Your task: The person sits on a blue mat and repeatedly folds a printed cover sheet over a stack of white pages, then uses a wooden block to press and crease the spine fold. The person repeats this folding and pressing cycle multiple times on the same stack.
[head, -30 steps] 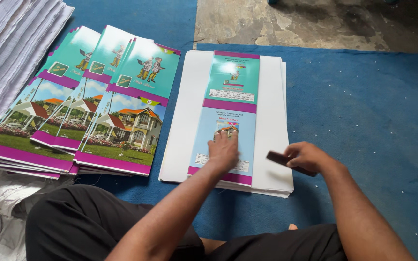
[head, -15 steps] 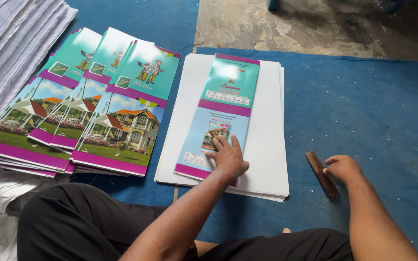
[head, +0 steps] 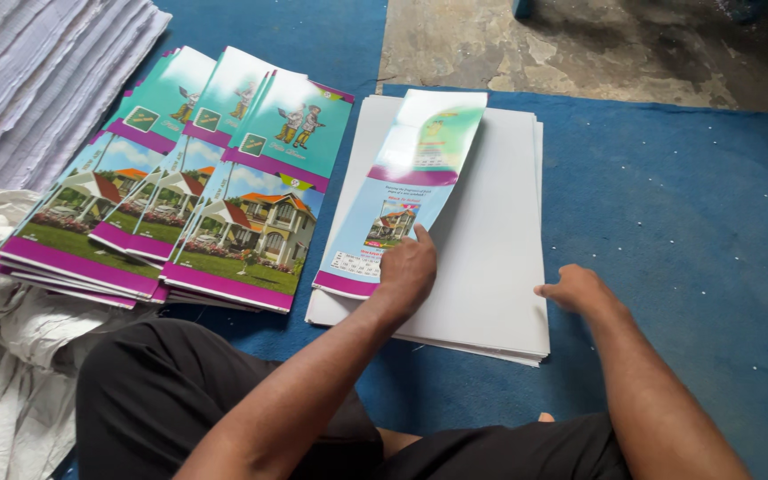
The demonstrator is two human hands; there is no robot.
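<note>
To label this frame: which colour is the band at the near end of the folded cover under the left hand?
Purple, seen in the head view: the band crosses the folded cover beside the left hand.

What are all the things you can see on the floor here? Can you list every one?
folded cover: one, teal, purple and light blue with a house picture, lying on the white stack under the left hand.
white sheets: one stack, white, on the mat in the middle.
printed covers: three overlapping piles, teal and purple with house pictures, left of the white stack.
paper bundles: a big heap, white, top left corner.
cloth: one crumpled piece, off-white, bottom left.
mat: one, blue, under everything.
bare floor: grey patch, top right.
left hand: pressing on the folded cover.
right hand: at the right edge of the white sheets, holding nothing.
</note>
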